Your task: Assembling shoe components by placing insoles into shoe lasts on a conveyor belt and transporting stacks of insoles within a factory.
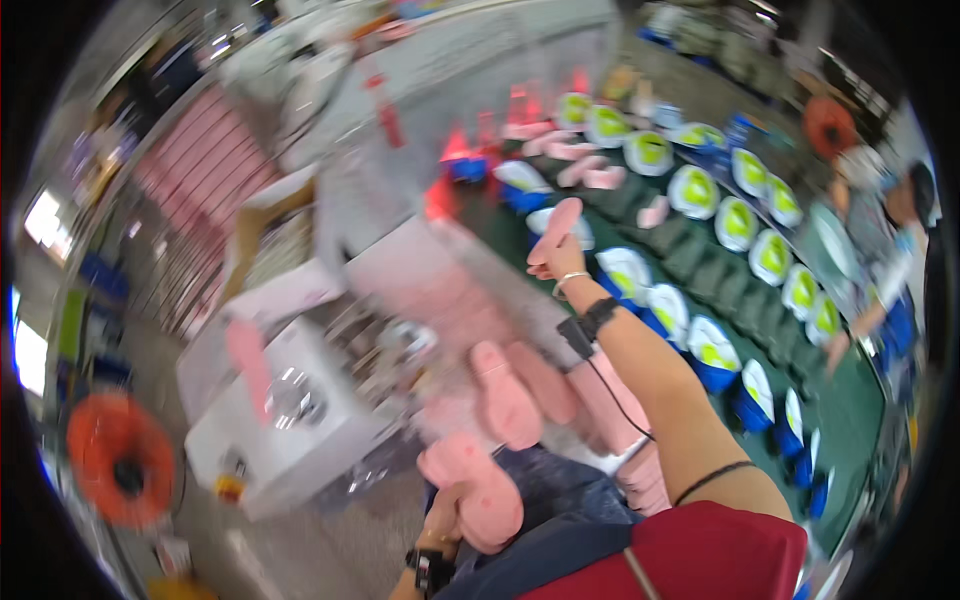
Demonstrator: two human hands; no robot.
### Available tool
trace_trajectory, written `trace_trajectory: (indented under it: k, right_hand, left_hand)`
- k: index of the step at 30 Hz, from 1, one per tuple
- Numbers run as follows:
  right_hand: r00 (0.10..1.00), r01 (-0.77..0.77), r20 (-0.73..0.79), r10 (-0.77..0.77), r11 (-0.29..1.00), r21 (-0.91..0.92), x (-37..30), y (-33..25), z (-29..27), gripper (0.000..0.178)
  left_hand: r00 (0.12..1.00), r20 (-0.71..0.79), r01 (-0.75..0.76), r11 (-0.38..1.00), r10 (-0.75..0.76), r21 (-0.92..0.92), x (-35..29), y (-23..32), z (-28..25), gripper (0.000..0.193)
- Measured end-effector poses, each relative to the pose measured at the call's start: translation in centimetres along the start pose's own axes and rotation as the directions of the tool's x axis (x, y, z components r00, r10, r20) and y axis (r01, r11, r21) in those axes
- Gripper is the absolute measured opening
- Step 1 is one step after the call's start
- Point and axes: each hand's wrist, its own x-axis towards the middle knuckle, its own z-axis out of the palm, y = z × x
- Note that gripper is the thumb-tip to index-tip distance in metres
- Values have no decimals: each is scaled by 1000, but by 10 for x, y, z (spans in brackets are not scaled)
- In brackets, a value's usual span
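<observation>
My left hand (443, 515), low in the view and near my lap, is closed on the edge of a pink insole (485, 505); whether several are stacked there I cannot tell. Stretched forward over the belt's near edge, my right hand (562, 262) grips another pink insole (560, 222) by one end, its other end pointing up and away. Between my hands, more pink insoles (507, 398) lie on the pink-stained worktable (430, 275). Beyond my right hand, white and blue shoe pieces (625, 270) with yellow-green middles stand in rows on the dark green belt (680, 250).
Left of the worktable stands a white machine (310, 410) with a pink piece (250, 365) on it. Behind it sits an open cardboard box (240, 255). An orange fan (122, 465) stands far left. Across the belt, a co-worker's hand (838, 350) reaches toward the shoe pieces.
</observation>
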Motion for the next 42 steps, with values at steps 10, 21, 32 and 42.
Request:
trace_trajectory:
  k: [10, 21, 32, 42]
  right_hand:
    - [777, -106, -614, -140, 932, -346, 136, 20, -243, 34]
    - [766, 475, 607, -210, 821, -316, -240, -72, -41, 32]
    - [813, 437, 488, -319, 887, -150, -284, 16, -4, 32]
    - [869, 486, 294, -398, 796, -359, -223, -51, 58, 35]
  left_hand:
    - [992, 110, 52, 995, -61, 81, 42, -11, -2, 38]
    - [918, 132, -397, 881, 375, 256, -12, 4, 45, 32]
    - [947, 232, -212, 975, 223, -71, -66, 1, 33, 42]
    - [932, 314, -155, 982, 181, -104, -89, -25, 18, 51]
